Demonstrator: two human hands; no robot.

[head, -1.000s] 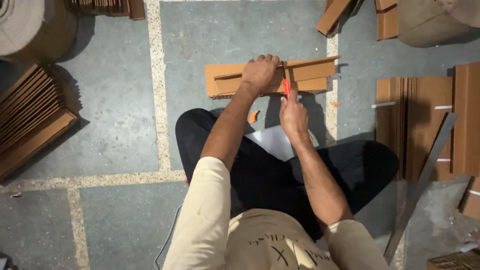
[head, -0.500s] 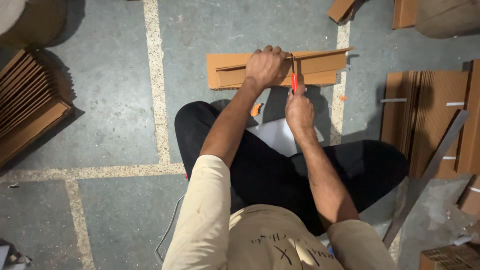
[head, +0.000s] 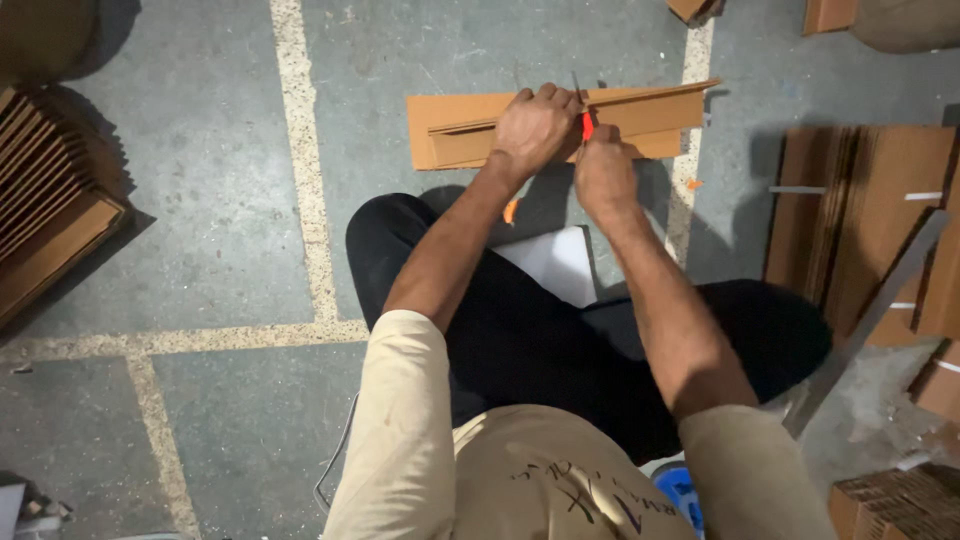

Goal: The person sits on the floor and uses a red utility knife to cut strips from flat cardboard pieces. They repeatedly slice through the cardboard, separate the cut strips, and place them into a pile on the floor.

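Lying flat on the grey floor [head: 200, 200] ahead of crossed legs, a folded cardboard piece [head: 640, 115] sits between brown card stacks at left [head: 50, 220] and right [head: 860, 220], a white sheet [head: 550, 260] just behind it. The left hand [head: 535, 130] presses down on it, fingers curled; the right hand [head: 603, 175] is closed around a red cutter [head: 587, 125] touching the card.

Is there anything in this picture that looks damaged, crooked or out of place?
Small things only. An orange scrap lies loose on the floor beside the person's knee, and another orange bit lies near the painted line. The cardboard piece under the left hand has one flap raised, not flat.
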